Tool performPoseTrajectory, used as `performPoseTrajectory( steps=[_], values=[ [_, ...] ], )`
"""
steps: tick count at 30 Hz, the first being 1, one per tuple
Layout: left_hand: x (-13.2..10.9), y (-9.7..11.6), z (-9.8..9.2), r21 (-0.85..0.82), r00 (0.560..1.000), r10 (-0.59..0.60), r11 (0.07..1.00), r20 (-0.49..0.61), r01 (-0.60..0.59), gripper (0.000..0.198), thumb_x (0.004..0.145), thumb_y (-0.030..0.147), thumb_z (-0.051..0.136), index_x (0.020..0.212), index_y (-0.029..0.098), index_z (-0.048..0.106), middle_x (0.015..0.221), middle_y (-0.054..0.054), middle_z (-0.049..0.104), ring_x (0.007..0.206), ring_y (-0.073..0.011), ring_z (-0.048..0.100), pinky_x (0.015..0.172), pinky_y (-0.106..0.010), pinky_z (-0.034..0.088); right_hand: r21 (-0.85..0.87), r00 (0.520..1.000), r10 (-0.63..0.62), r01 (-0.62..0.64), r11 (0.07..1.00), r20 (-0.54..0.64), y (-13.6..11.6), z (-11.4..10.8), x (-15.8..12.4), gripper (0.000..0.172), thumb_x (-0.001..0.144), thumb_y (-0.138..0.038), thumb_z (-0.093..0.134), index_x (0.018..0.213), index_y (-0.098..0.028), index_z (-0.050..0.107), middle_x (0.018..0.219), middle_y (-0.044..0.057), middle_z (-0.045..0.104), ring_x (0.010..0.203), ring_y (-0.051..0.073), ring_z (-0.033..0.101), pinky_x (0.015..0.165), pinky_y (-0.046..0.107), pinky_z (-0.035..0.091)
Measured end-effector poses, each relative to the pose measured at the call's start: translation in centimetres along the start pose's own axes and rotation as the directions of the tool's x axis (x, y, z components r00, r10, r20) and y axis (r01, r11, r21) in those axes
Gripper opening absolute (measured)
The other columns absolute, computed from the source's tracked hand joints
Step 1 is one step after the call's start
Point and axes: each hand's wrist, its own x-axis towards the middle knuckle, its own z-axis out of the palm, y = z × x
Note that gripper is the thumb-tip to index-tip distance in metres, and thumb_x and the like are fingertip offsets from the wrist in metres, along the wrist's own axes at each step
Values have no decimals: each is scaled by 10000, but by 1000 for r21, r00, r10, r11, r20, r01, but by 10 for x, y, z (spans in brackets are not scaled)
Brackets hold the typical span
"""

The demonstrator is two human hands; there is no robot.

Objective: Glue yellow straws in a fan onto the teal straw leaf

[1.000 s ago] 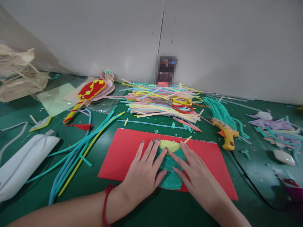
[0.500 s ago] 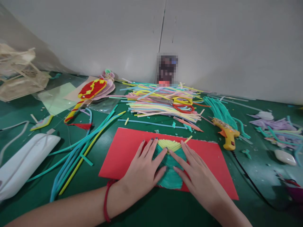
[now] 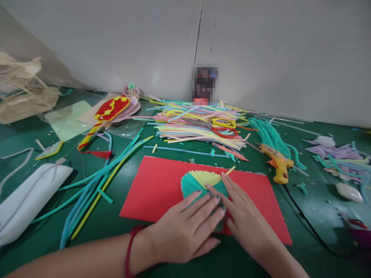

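Observation:
A rounded piece covered in rows of teal and yellow pipe cleaners [image 3: 189, 184] lies on a red card [image 3: 145, 193]. One yellow end sticks out past its upper right edge. My left hand [image 3: 185, 227] stretches over the lower part of the piece, fingers extended and hiding much of the teal there. Along the right side rests my right hand [image 3: 243, 212], its fingers straight, with the fingertips touching the piece near the yellow rows. Neither hand grips anything that I can see.
Behind the card lies a pile of coloured pipe cleaners [image 3: 185, 133] with red-handled scissors [image 3: 224, 133]. A yellow hot glue gun [image 3: 279, 166] with a black cord is at right. To the left are loose pipe cleaners [image 3: 98, 189], a white case [image 3: 31, 200] and a red-yellow fan [image 3: 111, 110].
My left hand has slid down and to the right, from the piece's upper left edge to across its lower part, baring the teal rows at left. My right hand stays nearly in place.

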Motion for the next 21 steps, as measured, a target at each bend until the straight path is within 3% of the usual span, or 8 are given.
performPoseTrajectory(
  steps=[3,6,11,17,21],
  values=[
    [0,-7,9,55,979,-194,980,64,190,583,954,467,351,1369,61,406,1423,-132,458,1329,-243,389,1092,-363,301,-31,1000,0,0,1000,-16,-2,-1,3,452,907,-290,456,1358,-318,474,1507,137,313,1299,319,418,952,505,471],
    [0,-11,18,67,957,-270,962,110,264,627,947,516,326,1374,63,397,1427,-134,451,1332,-248,386,1085,-373,296,-51,1000,-10,9,999,-28,-4,-3,6,453,938,-374,405,1388,-337,426,1488,157,343,1283,311,440,928,498,487],
    [-1,-11,21,80,948,-283,958,142,274,605,956,513,298,1363,82,418,1423,-122,459,1321,-244,403,1072,-387,288,-52,1000,3,-4,999,-16,-5,-4,6,457,951,-396,365,1406,-355,391,1496,141,333,1292,298,430,928,487,491],
    [0,-10,16,79,949,-274,961,155,264,575,951,525,302,1370,152,427,1428,-105,458,1321,-252,401,1053,-400,307,-4,998,67,-67,998,11,1,-5,5,518,957,-441,313,1422,-224,387,1475,91,374,1335,247,377,993,444,458],
    [0,-11,16,83,953,-261,964,153,251,558,949,519,316,1366,169,439,1424,-119,459,1320,-265,401,1051,-412,311,15,995,102,-102,995,13,8,-5,5,523,960,-456,288,1402,-209,421,1467,71,387,1338,242,374,1018,448,436]
  ],
)
